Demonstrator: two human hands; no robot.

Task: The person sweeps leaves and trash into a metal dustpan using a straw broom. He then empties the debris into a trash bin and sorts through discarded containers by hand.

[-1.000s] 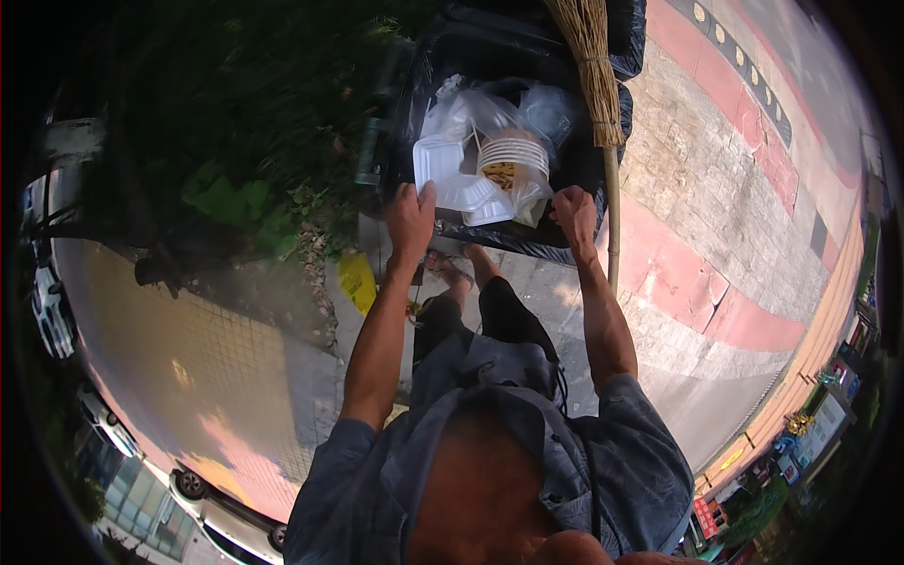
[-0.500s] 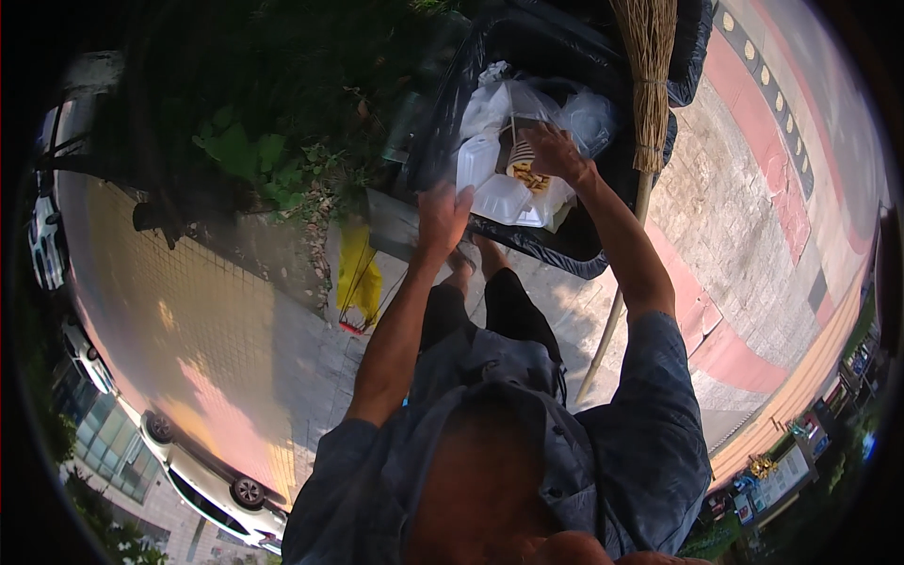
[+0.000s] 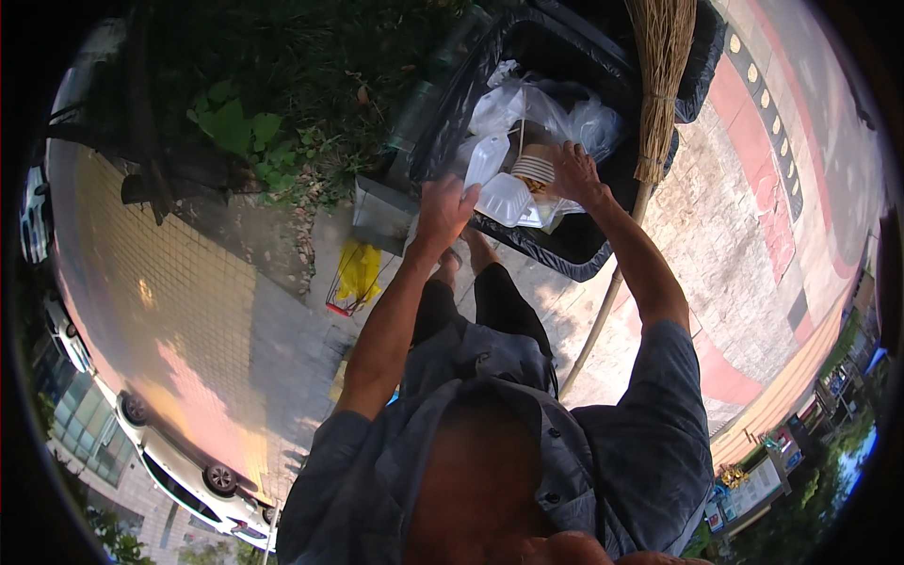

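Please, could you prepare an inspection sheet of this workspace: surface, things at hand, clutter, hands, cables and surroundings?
Surface: grey and pink paving, partly sunlit.
Things at hand: rectangular bin lined with black plastic, holding an open white foam clamshell box and stacked pale round bowls.
Clutter: crumpled clear plastic bags in the bin; yellow plastic bag left of it.
Hands: left hand beside the box, grip unclear; right hand by the bowls, fingers extended, contact unclear.
Cables: nothing seen.
Surroundings: long-handled straw broom at the bin's right; green leafy plants left; white car lower left.
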